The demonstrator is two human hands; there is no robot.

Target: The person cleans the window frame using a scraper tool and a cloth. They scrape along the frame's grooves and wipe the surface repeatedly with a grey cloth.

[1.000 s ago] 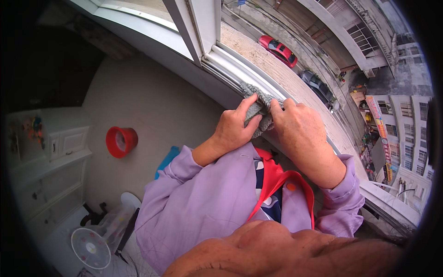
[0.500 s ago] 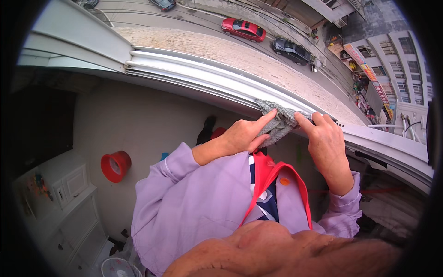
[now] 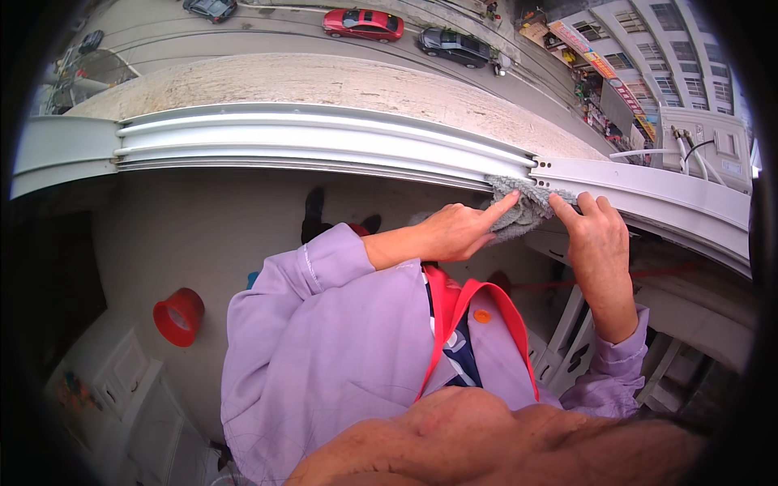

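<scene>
A grey textured cloth [image 3: 519, 212] is bunched over the inner edge of the white window track [image 3: 324, 144], close to the track's right corner. My left hand [image 3: 458, 230] grips the cloth from the left, its index finger stretched along the top and the thumb below. From the right, my right hand [image 3: 596, 235] pinches the cloth's other end against the frame, the index finger pointing into the folds. The tips of the other right fingers curl down by the frame and are partly hidden.
Beyond the sill is a rough stone ledge [image 3: 324, 81], with a street and a red car [image 3: 363, 25] far below. The white upright frame [image 3: 648, 190] rises at right. Behind me on the floor stand a red bucket [image 3: 179, 317] and a white cabinet [image 3: 134, 373].
The view has turned, so the street and track have shifted left and the track's right corner now shows. Both hands remain on the cloth, which now lies by that corner.
</scene>
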